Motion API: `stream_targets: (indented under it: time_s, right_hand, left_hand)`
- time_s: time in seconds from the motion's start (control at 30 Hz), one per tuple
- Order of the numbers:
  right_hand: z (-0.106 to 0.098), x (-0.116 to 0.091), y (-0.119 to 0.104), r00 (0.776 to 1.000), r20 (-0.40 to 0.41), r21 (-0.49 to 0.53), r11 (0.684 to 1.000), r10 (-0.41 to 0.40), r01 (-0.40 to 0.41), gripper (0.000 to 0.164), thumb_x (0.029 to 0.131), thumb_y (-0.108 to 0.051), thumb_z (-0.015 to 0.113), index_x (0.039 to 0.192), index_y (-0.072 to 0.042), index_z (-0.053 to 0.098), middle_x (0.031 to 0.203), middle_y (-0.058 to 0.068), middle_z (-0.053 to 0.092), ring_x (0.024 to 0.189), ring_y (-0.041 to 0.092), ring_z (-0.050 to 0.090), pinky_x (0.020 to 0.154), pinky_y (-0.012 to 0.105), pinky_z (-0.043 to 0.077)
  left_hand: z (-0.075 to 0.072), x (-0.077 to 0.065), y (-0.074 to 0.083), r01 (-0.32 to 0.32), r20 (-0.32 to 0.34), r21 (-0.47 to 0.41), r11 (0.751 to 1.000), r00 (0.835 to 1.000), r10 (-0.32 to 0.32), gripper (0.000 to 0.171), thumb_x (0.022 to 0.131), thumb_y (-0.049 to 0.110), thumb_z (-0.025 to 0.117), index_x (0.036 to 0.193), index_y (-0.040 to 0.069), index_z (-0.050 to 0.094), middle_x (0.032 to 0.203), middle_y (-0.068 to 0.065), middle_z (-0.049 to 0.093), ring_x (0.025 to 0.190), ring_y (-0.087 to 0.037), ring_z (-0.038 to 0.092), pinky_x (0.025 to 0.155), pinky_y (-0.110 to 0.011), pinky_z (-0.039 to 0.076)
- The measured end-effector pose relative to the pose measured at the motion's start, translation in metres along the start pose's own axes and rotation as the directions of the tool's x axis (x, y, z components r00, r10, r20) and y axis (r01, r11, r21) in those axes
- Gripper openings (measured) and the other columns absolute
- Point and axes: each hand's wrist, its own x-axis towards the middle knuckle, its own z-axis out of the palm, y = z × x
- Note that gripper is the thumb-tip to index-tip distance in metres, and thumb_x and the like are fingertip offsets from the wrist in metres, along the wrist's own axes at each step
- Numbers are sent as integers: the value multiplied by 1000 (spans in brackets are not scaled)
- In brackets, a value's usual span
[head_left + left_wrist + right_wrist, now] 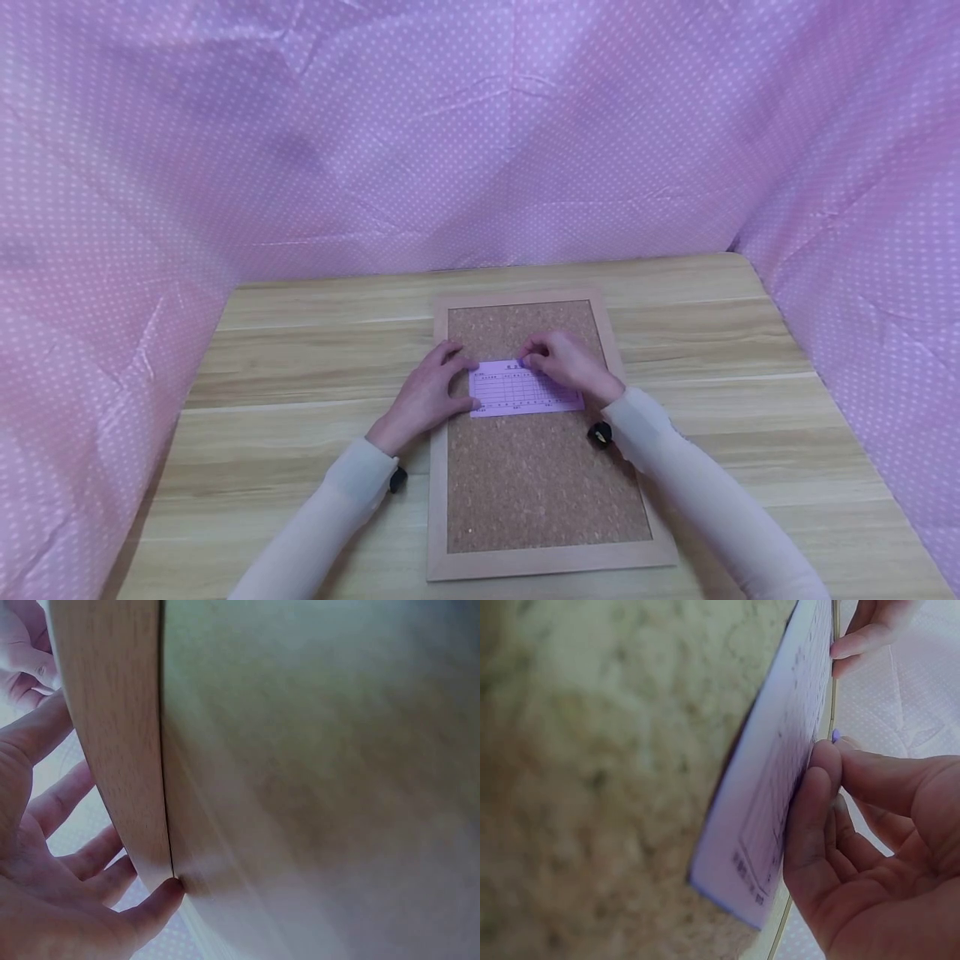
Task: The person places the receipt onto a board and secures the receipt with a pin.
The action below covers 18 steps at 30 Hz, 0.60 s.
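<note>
A framed corkboard lies flat on the table, with a printed form on its upper half. My left hand rests at the form's left edge, index fingertip at the top corner and thumb at the bottom one. In the left wrist view its fingers spread along the wooden frame. My right hand is over the form's top edge, near the middle. Between its thumb and index finger it pinches a small purple pushpin, mostly hidden by the fingertips.
The wood-grain table extends on both sides of the board. A pink dotted cloth hangs behind the table and along both sides. Small black devices, such as the one at the right wrist, sit under each cuff.
</note>
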Motion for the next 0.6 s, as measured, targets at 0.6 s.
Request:
stream_targets:
  time_s: [0.6]
  right_hand:
    - [-2,8,-6,997,52,-40,998,49,-47,13,99,-12,66,100,-12,79,91,0,72,80,16,63,74,33,49]
  left_hand:
    - [-1,1,-1,10,14,-9,1000,1000,-10,57,82,28,89,132,10,68,158,-16,42,147,-38,37,118,-53,34]
